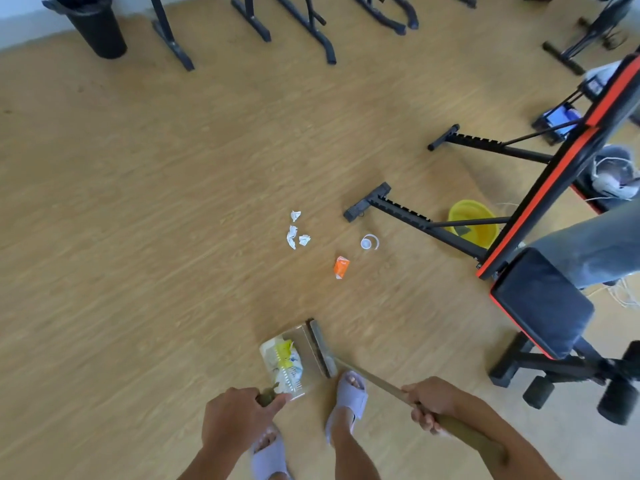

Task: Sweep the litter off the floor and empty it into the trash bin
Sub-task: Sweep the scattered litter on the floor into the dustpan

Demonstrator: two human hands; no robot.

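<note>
My left hand (239,419) grips the short handle of a clear dustpan (304,344) that rests on the wooden floor and holds a yellow and white wrapper (287,362). My right hand (431,401) is closed on the long broom handle (377,381); the broom head (322,348) lies against the dustpan's right edge. Farther out on the floor lie crumpled white papers (296,232), an orange packet (341,266) and a small clear plastic cup (369,243). A black trash bin (95,24) stands at the far left by the wall.
A black and red weight bench (540,296) fills the right side, its legs reaching toward the litter. A yellow basin (472,221) sits under it. Another person's jeans leg (595,247) shows at the right. Black equipment frames (311,29) line the far side. My feet wear slippers (349,400).
</note>
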